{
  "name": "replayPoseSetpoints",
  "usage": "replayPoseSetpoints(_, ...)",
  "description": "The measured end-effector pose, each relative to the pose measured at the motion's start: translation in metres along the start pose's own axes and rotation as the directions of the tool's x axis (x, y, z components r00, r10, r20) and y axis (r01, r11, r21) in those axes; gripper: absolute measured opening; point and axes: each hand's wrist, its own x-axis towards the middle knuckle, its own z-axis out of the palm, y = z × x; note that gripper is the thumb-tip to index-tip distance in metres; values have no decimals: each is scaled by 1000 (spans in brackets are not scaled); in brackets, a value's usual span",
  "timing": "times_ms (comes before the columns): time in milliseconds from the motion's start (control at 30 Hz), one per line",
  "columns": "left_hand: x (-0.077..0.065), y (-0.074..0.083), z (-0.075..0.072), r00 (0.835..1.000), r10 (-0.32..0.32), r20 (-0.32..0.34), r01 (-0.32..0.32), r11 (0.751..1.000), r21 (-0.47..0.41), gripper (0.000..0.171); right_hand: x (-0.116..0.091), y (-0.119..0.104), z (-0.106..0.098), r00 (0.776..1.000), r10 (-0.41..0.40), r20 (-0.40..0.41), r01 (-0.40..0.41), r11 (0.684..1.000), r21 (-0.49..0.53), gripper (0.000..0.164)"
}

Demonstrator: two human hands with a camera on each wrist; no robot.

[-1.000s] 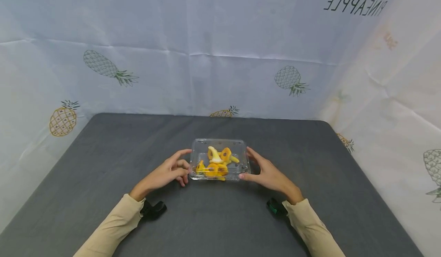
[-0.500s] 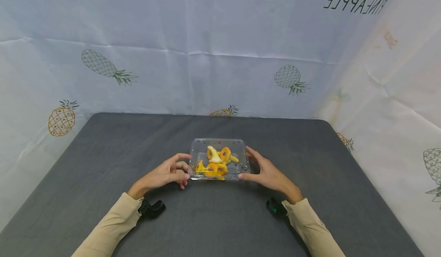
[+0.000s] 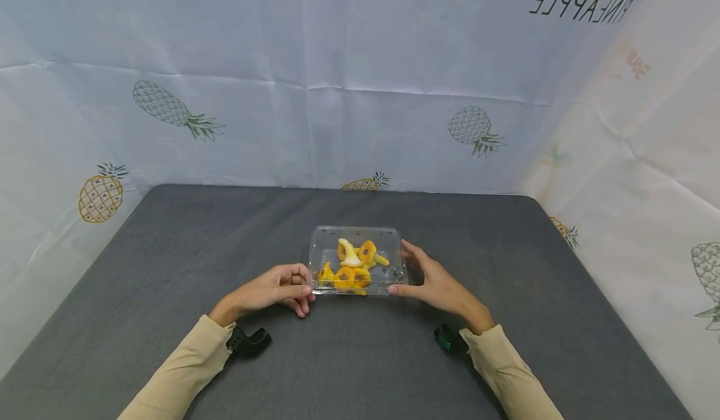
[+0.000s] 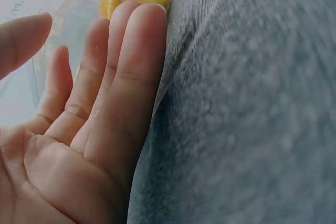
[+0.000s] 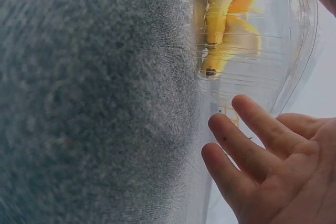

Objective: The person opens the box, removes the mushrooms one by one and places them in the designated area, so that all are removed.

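Note:
A clear plastic clamshell box sits on the grey table in the head view, its lid down. Inside lie several yellow chanterelle-like mushrooms; some show yellow through the ribbed wall in both wrist views. My left hand is at the box's near left corner, the thumb at the rim and the other fingers lower down. Those fingers look mostly straight in the left wrist view, with the thumb apart. My right hand holds the box's right side, thumb at the near corner and index finger at the far corner.
Grey cloth covers the table. A pale curtain printed with pineapples hangs behind it and along the sides. Black camera mounts sit at the wrists, below beige sleeves.
My left index finger has drawn back from the box's left side towards the near corner, and the lower fingers have shifted forward under that corner. The right hand and the box look almost still.

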Motion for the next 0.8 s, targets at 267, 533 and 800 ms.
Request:
replayPoseSetpoints(267, 0, -1, 0, 998, -52, 45, 57, 989, -138, 14, 1, 1, 1, 1000, 1, 1, -1, 1000, 9, 104)
replayPoseSetpoints(533, 0, -1, 2, 995, -58, 76, 74, 967, -242, 13, 1, 1, 3, 1000, 14, -2, -14, 1000, 12, 104)
replayPoseSetpoints(800, 0, 0, 2, 996, -42, 79, 63, 957, -282, 13, 1, 0, 2, 1000, 15, -1, -15, 1000, 16, 105)
